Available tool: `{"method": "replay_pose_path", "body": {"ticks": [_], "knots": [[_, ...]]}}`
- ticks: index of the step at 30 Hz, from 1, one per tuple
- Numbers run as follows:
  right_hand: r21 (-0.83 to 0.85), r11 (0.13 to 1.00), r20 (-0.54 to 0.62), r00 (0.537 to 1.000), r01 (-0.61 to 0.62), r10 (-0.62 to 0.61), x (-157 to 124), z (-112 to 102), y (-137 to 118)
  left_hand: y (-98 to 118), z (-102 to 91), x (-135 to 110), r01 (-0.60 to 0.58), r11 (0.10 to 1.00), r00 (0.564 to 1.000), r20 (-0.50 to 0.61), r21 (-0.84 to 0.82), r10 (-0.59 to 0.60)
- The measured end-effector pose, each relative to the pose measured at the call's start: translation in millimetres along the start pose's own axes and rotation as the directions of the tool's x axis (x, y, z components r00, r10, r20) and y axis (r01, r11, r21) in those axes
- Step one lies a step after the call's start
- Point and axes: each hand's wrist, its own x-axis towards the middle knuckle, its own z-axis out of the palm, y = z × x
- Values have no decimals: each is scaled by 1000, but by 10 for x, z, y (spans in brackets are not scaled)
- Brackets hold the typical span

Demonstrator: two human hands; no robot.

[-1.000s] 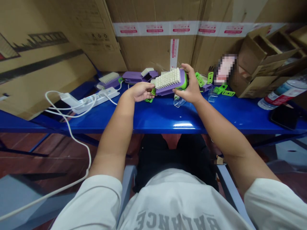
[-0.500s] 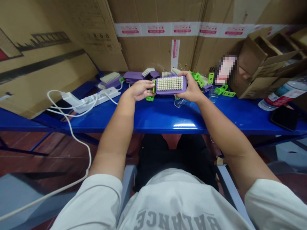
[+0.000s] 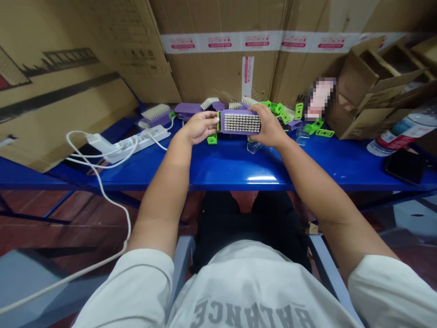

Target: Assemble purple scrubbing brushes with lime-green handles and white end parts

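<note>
A purple brush (image 3: 241, 122) with rows of pale bristles is held level above the blue table, bristles towards me. My right hand (image 3: 268, 127) wraps round its right end, fingers behind and thumb below. At the other end, my left hand (image 3: 200, 128) pinches a green plastic end piece (image 3: 219, 121) against the brush. Whether that piece is fully seated I cannot tell. Below my left fingers lies another green piece (image 3: 212, 139). A clear plastic part (image 3: 254, 147) rests on the table under the brush's right end.
More purple brushes (image 3: 156, 113) and loose green pieces (image 3: 325, 132) lie along the back. A white power strip (image 3: 136, 143) with cables is at left. At right stand open cardboard boxes (image 3: 365, 86), a bottle (image 3: 396, 135) and a black phone-like object (image 3: 405, 166).
My right hand has shifted slightly left along the brush, covering more of its right end. The brush has tilted a little, and the green piece now shows more plainly at its left end.
</note>
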Motion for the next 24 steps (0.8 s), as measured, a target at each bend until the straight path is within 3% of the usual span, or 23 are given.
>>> {"method": "replay_pose_path", "body": {"ticks": [11,24], "knots": [[21,999,-31,999,-26,27,1,18,-14,-6,62,6,-39,999,999,-5,2,39],[35,999,-42,999,-30,31,8,4,-58,-25,-13,20,-47,999,999,23,-10,47]]}}
